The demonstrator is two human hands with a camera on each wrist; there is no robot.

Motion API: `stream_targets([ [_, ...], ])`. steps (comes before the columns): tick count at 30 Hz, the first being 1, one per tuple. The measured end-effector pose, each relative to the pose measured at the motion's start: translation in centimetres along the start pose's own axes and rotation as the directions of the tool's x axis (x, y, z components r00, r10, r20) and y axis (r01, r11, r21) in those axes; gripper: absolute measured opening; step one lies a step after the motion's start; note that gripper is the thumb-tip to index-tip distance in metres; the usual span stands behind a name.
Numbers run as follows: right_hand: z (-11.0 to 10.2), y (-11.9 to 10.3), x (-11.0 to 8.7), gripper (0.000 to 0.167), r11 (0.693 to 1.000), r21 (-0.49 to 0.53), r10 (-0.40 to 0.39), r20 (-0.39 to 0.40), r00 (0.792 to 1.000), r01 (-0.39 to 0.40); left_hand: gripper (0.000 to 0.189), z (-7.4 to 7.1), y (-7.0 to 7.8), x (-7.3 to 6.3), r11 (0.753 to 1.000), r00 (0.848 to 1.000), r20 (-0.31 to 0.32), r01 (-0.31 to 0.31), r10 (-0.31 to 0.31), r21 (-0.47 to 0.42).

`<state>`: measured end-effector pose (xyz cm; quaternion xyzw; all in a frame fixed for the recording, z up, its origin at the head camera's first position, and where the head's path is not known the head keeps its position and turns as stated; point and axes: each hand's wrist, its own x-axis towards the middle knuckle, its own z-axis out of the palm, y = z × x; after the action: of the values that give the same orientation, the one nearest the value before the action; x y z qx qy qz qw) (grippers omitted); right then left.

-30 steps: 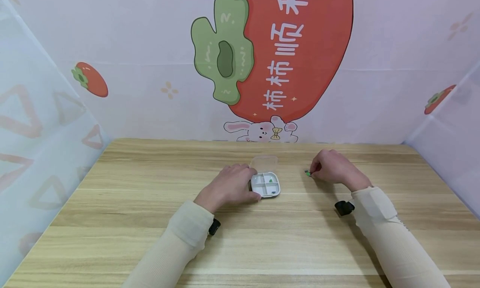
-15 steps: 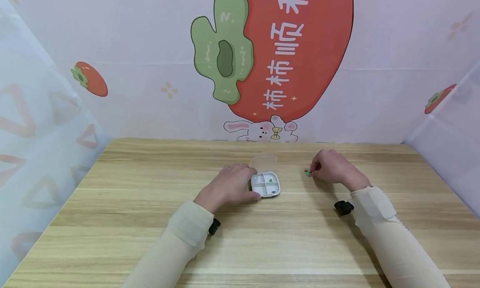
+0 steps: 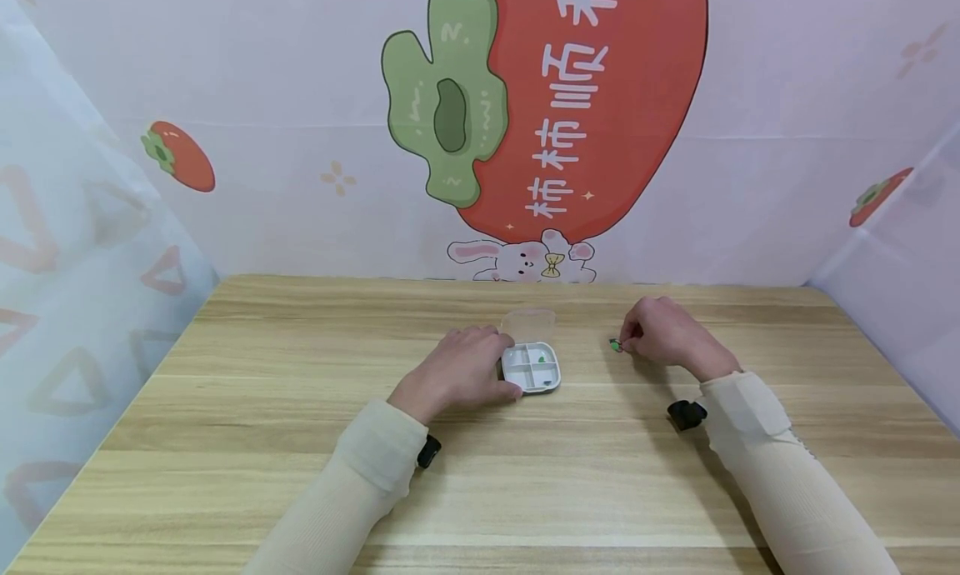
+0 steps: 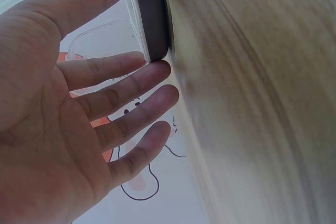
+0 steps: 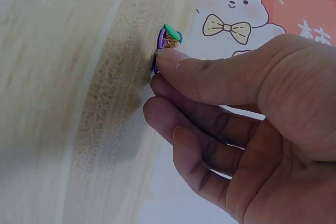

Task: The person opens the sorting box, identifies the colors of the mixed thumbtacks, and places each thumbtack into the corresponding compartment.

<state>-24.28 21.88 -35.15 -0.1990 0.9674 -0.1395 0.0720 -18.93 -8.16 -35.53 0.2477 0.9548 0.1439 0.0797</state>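
A small white pill box [image 3: 517, 375] with four-way dividers lies on the table, its clear lid [image 3: 528, 322] tipped back. My left hand [image 3: 467, 367] holds it by the left side, thumb at the near edge and index finger at the far one. In the left wrist view the box's dark underside [image 4: 152, 22] shows between thumb and fingertips. Inside are a tiny green piece [image 3: 542, 360] and a tiny dark piece [image 3: 547, 383]. To the right, my right hand [image 3: 660, 333] pinches a small green, purple and gold ornament [image 5: 169, 36] between thumb and index finger, close over the table; the fingers partly hide it.
The wooden table [image 3: 480, 492] ends at a printed cloth backdrop [image 3: 300, 208] just behind the box. Cloth also walls off the left and right sides. A black wrist camera [image 3: 687, 414] sits under the right cuff.
The ornament at my right fingertips has turned slightly and shows less bright green. Both hands and the pill box have otherwise stayed in place.
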Motion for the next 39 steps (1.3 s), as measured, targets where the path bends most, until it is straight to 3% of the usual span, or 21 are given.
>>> stream_targets([
  [39, -0.9, -1.2, -0.5, 0.017, 0.996, 0.086, -0.031, 0.002, 1.0, 0.031, 0.063, -0.1, 0.1, -0.1, 1.0, 1.0, 0.006, 0.008, -0.008, -0.004],
])
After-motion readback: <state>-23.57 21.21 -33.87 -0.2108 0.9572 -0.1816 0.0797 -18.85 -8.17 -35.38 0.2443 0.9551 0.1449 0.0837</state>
